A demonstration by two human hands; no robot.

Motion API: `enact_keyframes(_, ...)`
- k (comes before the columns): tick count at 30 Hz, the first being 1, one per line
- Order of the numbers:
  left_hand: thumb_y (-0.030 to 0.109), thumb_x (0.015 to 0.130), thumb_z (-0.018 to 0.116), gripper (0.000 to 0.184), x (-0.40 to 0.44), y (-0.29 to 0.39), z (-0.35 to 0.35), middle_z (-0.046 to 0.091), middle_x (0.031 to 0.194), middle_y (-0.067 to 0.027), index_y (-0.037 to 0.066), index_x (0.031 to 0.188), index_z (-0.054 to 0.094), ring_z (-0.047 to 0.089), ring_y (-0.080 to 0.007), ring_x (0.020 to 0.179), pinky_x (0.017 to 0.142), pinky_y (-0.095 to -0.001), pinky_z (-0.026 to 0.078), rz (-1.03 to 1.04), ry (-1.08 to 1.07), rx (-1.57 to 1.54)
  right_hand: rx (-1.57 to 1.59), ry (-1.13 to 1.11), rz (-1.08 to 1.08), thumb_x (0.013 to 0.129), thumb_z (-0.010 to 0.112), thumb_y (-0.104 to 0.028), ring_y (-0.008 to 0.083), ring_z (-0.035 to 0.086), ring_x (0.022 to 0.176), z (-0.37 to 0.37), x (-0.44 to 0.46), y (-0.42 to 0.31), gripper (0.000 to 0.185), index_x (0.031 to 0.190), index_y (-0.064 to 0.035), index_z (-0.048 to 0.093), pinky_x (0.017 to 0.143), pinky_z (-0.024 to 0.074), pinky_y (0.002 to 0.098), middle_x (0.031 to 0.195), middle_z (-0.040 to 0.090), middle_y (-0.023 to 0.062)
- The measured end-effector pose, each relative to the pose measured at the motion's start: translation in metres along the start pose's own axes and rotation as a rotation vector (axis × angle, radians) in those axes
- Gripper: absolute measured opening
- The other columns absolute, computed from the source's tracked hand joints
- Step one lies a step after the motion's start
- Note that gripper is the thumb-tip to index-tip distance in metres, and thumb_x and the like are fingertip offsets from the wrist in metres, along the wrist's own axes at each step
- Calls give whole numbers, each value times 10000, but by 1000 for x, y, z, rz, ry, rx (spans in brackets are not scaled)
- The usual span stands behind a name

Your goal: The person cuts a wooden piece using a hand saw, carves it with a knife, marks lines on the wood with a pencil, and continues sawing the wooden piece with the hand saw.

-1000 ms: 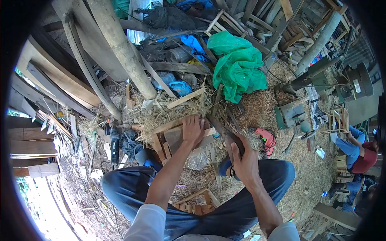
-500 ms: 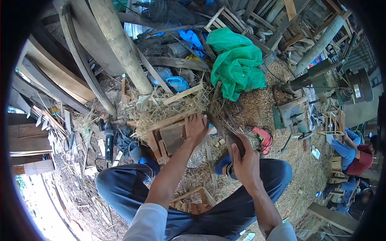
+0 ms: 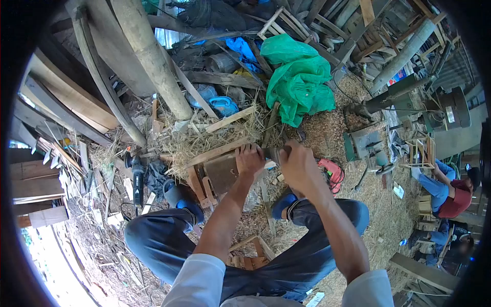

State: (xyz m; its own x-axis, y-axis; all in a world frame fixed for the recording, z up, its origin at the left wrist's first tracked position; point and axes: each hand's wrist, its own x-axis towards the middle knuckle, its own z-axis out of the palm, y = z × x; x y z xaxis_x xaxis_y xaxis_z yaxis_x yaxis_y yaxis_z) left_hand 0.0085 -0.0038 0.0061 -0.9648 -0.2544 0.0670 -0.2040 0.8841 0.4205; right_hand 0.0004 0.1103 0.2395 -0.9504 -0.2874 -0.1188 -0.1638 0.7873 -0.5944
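My left hand [image 3: 250,160] is over the right end of a small wooden frame [image 3: 217,153], its fingers bent over the top strip. A flat brownish board [image 3: 221,174] is set under that strip, partly covered by my left hand and forearm. Close by on the right, my right hand [image 3: 299,165] is closed around a dark, long tool [image 3: 271,153]. One end of the tool shows between my two hands, beside the frame's end. The rest is hidden by my right hand, so its exact kind is unclear.
A red power tool [image 3: 332,175] lies right of my hands, a black angle grinder [image 3: 137,179] to the left. Green plastic sheeting [image 3: 299,77] is heaped ahead. A wooden piece [image 3: 255,250] sits between my legs. Another person [image 3: 452,197] sits at far right, near a machine [image 3: 450,112].
My right hand has moved forward and up, bringing the dark tool from a slanted position near my knee to beside my left hand. My left hand has stayed on the frame.
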Motion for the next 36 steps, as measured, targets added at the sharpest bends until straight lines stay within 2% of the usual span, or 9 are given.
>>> enact_keyframes(7,229,828,508,209,-3,1,-11,647,950,-151,54,872,612,590,-298,970,881,-462,384,-23,46,-86,-509,38,-683,704,606,-83,354,611,665,3,38,12,201,795,94,640,495,489,400,652,598,146)
enact_keyframes(10,225,832,501,217,-2,-1,-14,649,967,-153,51,897,613,590,-297,996,893,-471,379,-3,19,-81,-280,-4,-332,758,591,-70,409,624,669,3,36,-7,198,839,105,633,538,498,458,662,611,202)
enact_keyframes(12,236,833,505,239,-3,7,-22,651,968,-150,54,944,616,584,-298,1030,908,-487,370,-62,-130,-62,9,-27,95,867,555,-182,486,605,832,0,27,-16,257,928,56,632,731,504,483,815,614,320)
enact_keyframes(17,226,822,533,198,-5,-1,-10,655,937,-147,61,913,595,600,-302,963,897,-495,358,-8,145,-59,81,36,44,877,554,-121,487,612,823,14,-13,5,233,1018,55,613,715,505,498,843,627,314)
enact_keyframes(20,201,807,553,159,-8,-3,-10,652,926,-147,64,883,582,597,-305,932,869,-489,358,25,71,-111,76,172,-78,846,556,-46,471,613,675,30,-36,12,271,1087,75,536,620,504,513,693,603,303)
enact_keyframes(25,238,804,568,239,-4,-4,-11,658,894,-156,33,926,590,572,-310,1015,918,-478,354,-38,-51,-121,121,53,-36,850,543,-59,482,608,678,40,-8,26,258,1077,64,546,625,500,534,685,604,292)
enact_keyframes(28,248,819,563,254,-3,-8,-19,665,918,-153,32,952,585,583,-306,1002,913,-472,356,72,-55,39,21,263,-124,874,529,-83,475,611,661,92,-7,55,273,1118,37,546,610,494,547,679,608,280)
enact_keyframes(31,301,844,559,303,-2,-3,-26,677,978,-143,54,1015,597,589,-282,1010,894,-478,369,35,-119,-16,85,197,138,904,538,-110,465,625,731,92,-25,51,297,1173,14,542,605,505,489,793,628,296)
enact_keyframes(36,290,855,543,274,1,3,-16,680,975,-134,56,976,615,584,-257,1030,881,-463,372,-63,-114,22,193,219,35,923,533,-119,439,642,845,138,-74,96,441,1334,-22,408,689,527,458,956,629,298)
